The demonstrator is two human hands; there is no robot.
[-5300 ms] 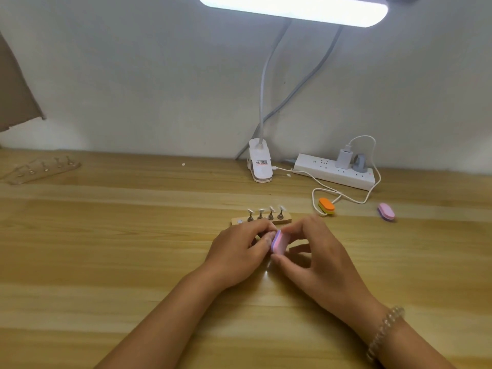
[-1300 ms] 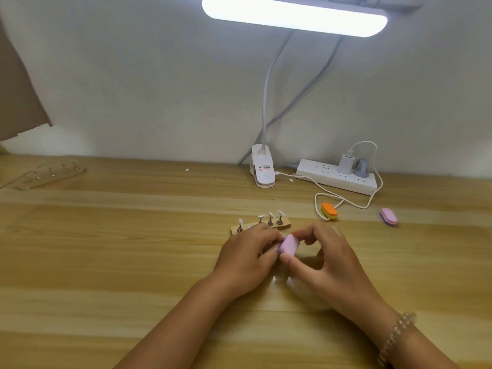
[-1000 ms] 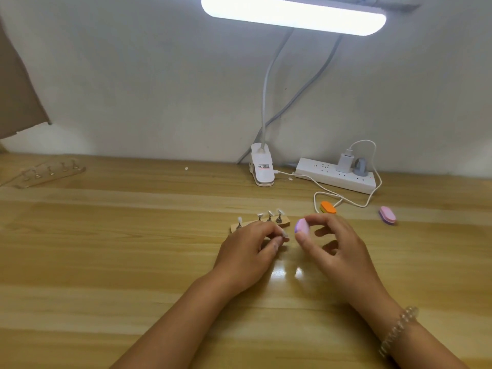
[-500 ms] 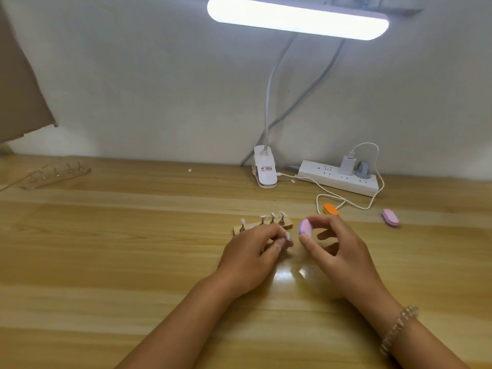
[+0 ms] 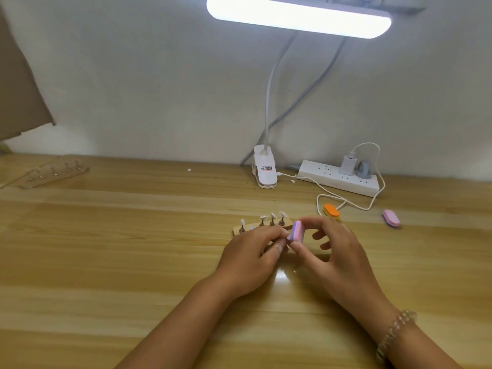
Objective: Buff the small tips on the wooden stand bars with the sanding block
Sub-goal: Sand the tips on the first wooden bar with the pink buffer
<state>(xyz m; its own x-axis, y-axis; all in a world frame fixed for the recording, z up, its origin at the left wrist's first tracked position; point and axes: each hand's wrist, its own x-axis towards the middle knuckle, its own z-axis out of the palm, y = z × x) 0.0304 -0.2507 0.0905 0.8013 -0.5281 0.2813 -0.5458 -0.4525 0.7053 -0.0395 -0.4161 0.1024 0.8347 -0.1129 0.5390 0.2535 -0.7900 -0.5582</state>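
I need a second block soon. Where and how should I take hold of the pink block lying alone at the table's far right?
Pinch the pink block across its two long sides, coming down from above. It lies flat on the table with nothing touching it; its rounded ends would likely slip.

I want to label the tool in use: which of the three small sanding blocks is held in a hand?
The pink-and-purple block, pinched by the right hand. The orange block and the pink block lie loose on the table further back.
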